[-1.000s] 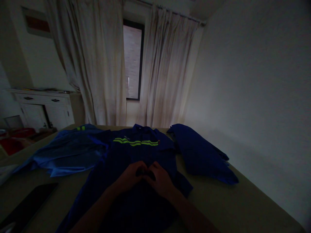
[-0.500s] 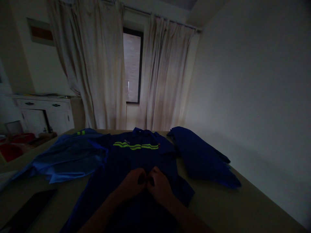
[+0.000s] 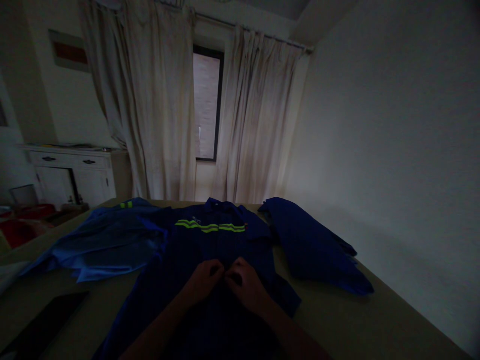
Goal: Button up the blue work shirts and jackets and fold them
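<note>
Head view: holds bare left hand [image 3: 207,279] and right hand [image 3: 245,285] curled close together over a dark blue, yellow-green-striped fabric shirt [image 3: 198,247], centre to bottom of frame; too dark to tell whether grasping cloth. Has crumpled lighter-blue fabric garment [image 3: 108,247] at left, folded dark blue fabric garment [image 3: 311,247] at right.

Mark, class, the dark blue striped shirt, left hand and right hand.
Dark blue striped shirt [image 3: 208,247], head view: chest, below stripes.
Left hand [image 3: 204,280], head view: back of hand.
Right hand [image 3: 247,286], head view: back of hand.
</note>
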`<action>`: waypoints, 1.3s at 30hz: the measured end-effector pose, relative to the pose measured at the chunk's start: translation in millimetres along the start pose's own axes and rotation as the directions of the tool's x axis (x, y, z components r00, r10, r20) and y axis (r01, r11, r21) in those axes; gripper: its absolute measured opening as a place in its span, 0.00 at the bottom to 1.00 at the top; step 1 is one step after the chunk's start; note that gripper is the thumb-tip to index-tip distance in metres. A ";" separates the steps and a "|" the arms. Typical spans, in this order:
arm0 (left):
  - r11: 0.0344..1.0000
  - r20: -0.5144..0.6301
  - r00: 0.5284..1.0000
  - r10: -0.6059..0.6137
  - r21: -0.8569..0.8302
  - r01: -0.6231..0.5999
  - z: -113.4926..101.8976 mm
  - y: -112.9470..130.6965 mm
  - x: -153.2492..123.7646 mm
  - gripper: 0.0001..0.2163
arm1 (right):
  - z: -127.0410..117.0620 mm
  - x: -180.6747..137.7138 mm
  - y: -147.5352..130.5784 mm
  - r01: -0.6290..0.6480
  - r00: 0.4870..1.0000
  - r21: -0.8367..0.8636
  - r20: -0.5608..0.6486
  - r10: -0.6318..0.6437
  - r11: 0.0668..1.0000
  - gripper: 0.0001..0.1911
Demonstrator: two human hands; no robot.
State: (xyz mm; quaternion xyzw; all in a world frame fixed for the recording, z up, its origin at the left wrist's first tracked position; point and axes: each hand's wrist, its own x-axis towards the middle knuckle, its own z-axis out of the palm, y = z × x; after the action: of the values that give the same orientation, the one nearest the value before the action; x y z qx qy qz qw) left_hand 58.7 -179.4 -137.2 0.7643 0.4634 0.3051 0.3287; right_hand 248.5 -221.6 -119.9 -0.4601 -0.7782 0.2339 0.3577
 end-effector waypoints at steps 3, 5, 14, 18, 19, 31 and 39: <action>0.998 -0.039 0.998 -0.040 -0.054 0.038 2.8 -0.8 2.7 0.16 | -2.0 1.4 -1.3 -0.023 0.999 0.035 -0.034 0.024 0.999 0.04; 0.995 -0.053 0.997 -0.058 -0.084 0.054 4.1 -1.1 4.3 0.18 | -2.8 2.0 -2.5 -0.023 0.998 0.056 -0.061 0.027 0.998 0.03; 0.976 -0.084 0.991 -0.104 -0.199 0.085 7.6 -1.9 5.1 0.20 | 0.7 0.6 -2.6 0.040 0.996 -0.012 -0.077 -0.041 0.999 0.04; 0.973 -0.127 0.985 -0.115 -0.213 0.087 9.8 3.0 2.5 0.20 | 4.1 -0.5 -5.4 0.068 0.995 -0.133 -0.065 -0.077 0.989 0.05; 0.973 -0.137 0.985 -0.105 -0.217 0.074 10.5 4.2 1.8 0.20 | 4.5 -0.9 -5.9 0.069 0.995 -0.150 -0.060 -0.079 0.986 0.05; 0.947 0.032 0.999 -0.020 -0.319 0.029 6.6 -8.0 6.1 0.19 | 4.7 -0.1 11.5 0.057 0.985 -0.090 -0.159 -0.071 0.994 0.18; 0.922 -0.018 1.000 0.009 0.387 -0.001 -6.4 9.7 -13.3 0.09 | -15.6 4.4 15.2 0.020 0.999 -0.107 -0.031 -0.023 0.994 0.20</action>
State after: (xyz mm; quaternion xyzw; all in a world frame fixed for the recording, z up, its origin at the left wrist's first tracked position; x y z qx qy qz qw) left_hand 53.6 -193.6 -127.8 0.8123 0.5157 0.2160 0.1659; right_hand 267.5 -210.1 -119.0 -0.4739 -0.7885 0.1809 0.3479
